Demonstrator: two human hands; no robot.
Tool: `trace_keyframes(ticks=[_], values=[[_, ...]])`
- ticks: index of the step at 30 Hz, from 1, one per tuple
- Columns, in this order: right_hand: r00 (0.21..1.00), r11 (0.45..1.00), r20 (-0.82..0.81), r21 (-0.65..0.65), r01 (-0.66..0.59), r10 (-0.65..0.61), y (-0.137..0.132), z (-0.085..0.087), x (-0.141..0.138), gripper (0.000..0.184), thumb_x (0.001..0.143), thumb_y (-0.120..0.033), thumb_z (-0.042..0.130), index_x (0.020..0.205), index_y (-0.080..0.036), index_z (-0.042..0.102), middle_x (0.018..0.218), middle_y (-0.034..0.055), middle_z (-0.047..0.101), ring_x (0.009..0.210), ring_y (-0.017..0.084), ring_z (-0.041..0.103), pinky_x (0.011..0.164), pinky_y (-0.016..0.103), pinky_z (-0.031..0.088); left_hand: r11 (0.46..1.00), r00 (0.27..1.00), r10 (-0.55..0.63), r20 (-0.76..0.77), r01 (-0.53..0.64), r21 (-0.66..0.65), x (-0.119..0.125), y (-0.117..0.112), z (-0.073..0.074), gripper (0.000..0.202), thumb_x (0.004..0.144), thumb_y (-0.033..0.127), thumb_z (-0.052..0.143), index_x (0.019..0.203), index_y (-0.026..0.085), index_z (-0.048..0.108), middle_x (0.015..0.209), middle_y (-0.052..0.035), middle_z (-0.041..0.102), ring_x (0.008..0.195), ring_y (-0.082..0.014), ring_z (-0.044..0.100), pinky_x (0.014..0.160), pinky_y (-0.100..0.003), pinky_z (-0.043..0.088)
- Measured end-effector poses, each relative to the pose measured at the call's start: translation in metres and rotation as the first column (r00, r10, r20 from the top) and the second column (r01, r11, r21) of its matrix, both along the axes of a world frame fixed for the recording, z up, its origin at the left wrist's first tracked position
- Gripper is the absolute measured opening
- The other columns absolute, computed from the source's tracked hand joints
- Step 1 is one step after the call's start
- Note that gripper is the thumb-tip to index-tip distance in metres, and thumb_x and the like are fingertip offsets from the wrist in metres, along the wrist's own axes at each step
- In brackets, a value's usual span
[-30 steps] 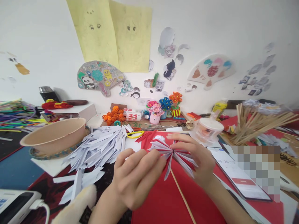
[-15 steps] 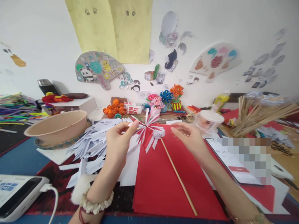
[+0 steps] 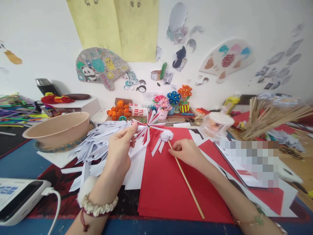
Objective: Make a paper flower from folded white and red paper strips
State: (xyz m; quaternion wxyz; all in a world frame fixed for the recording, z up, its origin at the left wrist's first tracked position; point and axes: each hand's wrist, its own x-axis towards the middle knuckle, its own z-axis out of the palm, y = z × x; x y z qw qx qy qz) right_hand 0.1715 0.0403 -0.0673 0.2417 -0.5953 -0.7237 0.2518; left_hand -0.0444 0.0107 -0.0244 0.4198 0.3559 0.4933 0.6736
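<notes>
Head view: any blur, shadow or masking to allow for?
Head view: the red-and-white paper piece is fairly clear; the phone is partly pixelated; far-right wall cut-outs look smeared; the flask casts a soft shadow.

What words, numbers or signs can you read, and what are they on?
"囍", in red, on the wall fan at right.
"00", faintly, on the phone; the rest there is blurred or blotted out.
Too small or blurred to read: red characters on the white container and blue print on the white device.
</notes>
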Motion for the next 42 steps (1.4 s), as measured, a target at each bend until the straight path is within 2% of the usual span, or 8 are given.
trace_keyframes(ticks=[3,10,14,19,26,35,39,42], values=[[0.998,1.0,-0.067,-0.02,-0.017,0.016,0.0,0.002,0.0,0.022,0.074,-0.029,0.064,0.054,-0.02,0.066,0.051,0.0002,0.061,0.055,0.018,0.058,0.05,0.026,0.034,1.0,1.0,-0.005,0.006,0.005,0.006,0.0,-0.002,0.0,0.042,0.059,0.048,0.085,0.047,0.017,0.059,0.049,0.0045,0.044,0.048,-0.0072,0.034,0.048,-0.024,0.026],[0.972,0.993,-0.224,-0.109,0.04,-0.064,0.0,0.007,0.005,0.028,0.079,-0.038,0.058,0.063,-0.017,0.069,0.045,-0.0028,0.052,0.036,0.011,0.045,0.04,0.024,0.032,0.999,1.0,-0.02,0.022,0.02,-0.029,0.001,-0.004,0.003,0.041,0.058,0.051,0.085,0.051,0.017,0.062,0.051,0.0039,0.043,0.05,-0.0084,0.034,0.048,-0.024,0.025],[0.965,0.989,-0.251,-0.144,0.035,-0.071,0.001,0.007,0.005,0.028,0.08,-0.036,0.058,0.061,-0.017,0.067,0.042,-0.004,0.05,0.032,0.009,0.043,0.036,0.022,0.032,0.999,1.0,-0.028,0.004,0.029,-0.039,0.002,-0.004,0.003,0.04,0.06,0.049,0.083,0.051,0.018,0.06,0.052,0.0041,0.043,0.05,-0.0091,0.033,0.05,-0.025,0.025],[0.981,0.984,-0.19,-0.179,0.001,-0.036,-0.002,0.007,0.002,0.027,0.077,-0.029,0.062,0.053,-0.018,0.063,0.041,-0.0035,0.053,0.03,0.009,0.044,0.036,0.022,0.034,0.999,0.999,-0.041,-0.005,0.04,-0.03,0.0,-0.004,0.002,0.04,0.062,0.046,0.082,0.049,0.019,0.056,0.051,0.0043,0.04,0.05,-0.0097,0.033,0.051,-0.026,0.024],[0.998,0.985,-0.061,-0.169,-0.041,0.031,-0.002,0.001,0.002,0.033,0.081,-0.031,0.057,0.049,-0.02,0.056,0.042,-0.0026,0.052,0.033,0.011,0.044,0.038,0.024,0.031,0.995,0.996,-0.081,0.03,0.082,-0.056,0.002,-0.005,0.003,0.035,0.066,0.045,0.081,0.055,0.017,0.063,0.054,0.0035,0.043,0.052,-0.0093,0.033,0.05,-0.025,0.026],[0.994,0.998,0.094,0.008,-0.063,0.062,0.0,-0.003,0.002,0.052,0.084,-0.027,0.057,0.044,-0.021,0.025,0.043,-0.0051,0.026,0.045,0.011,0.026,0.05,0.03,0.015,0.994,0.995,-0.076,0.069,0.081,-0.072,0.003,-0.003,0.004,0.031,0.062,0.043,0.085,0.059,0.018,0.067,0.059,0.0008,0.053,0.052,-0.0093,0.038,0.046,-0.023,0.028],[0.991,0.998,0.127,0.026,-0.054,0.05,-0.002,-0.002,0.001,0.051,0.084,-0.032,0.058,0.046,-0.021,0.027,0.044,-0.0047,0.028,0.045,0.012,0.027,0.049,0.029,0.016,0.991,0.992,-0.1,0.073,0.106,-0.081,0.004,-0.004,0.004,0.03,0.062,0.042,0.084,0.06,0.018,0.066,0.061,0.0016,0.053,0.053,-0.0089,0.038,0.046,-0.021,0.03],[0.99,0.999,0.14,0.028,-0.037,0.033,-0.002,-0.002,0.001,0.044,0.083,-0.033,0.06,0.047,-0.021,0.037,0.045,-0.0031,0.039,0.047,0.013,0.036,0.048,0.028,0.02,0.99,0.992,-0.103,0.074,0.109,-0.088,0.004,-0.005,0.003,0.026,0.067,0.039,0.081,0.062,0.018,0.067,0.063,0.0018,0.053,0.054,-0.0086,0.038,0.047,-0.02,0.031]])
